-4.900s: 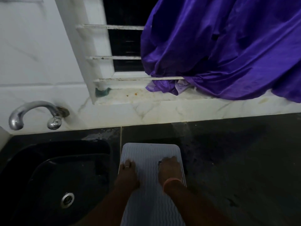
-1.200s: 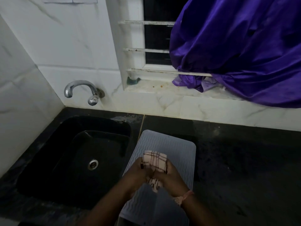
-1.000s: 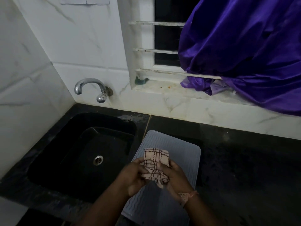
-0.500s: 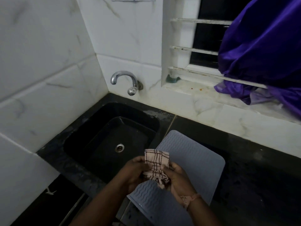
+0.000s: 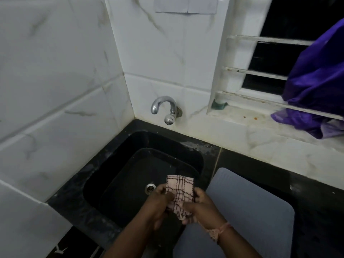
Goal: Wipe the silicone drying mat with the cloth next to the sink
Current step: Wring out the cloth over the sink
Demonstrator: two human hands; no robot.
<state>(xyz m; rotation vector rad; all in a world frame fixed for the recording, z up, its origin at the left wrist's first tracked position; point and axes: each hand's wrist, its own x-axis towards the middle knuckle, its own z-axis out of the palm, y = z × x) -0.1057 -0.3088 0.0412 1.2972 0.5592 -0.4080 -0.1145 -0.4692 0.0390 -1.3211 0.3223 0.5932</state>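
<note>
A pink checked cloth is bunched between both hands, held over the right side of the black sink. My left hand grips its left side and my right hand grips its right side and lower end. The grey ribbed silicone drying mat lies flat on the black counter just right of the sink, with nothing on it. My right forearm crosses the mat's near left corner.
A chrome tap juts from the white tiled wall above the sink. The drain shows just left of the cloth. A purple fabric hangs over the window ledge at the right. Tiled wall closes the left side.
Both hands have carried the cloth leftward from above the mat to above the sink. The view has swung left. Earlier, both hands pressed flat on the mat.
</note>
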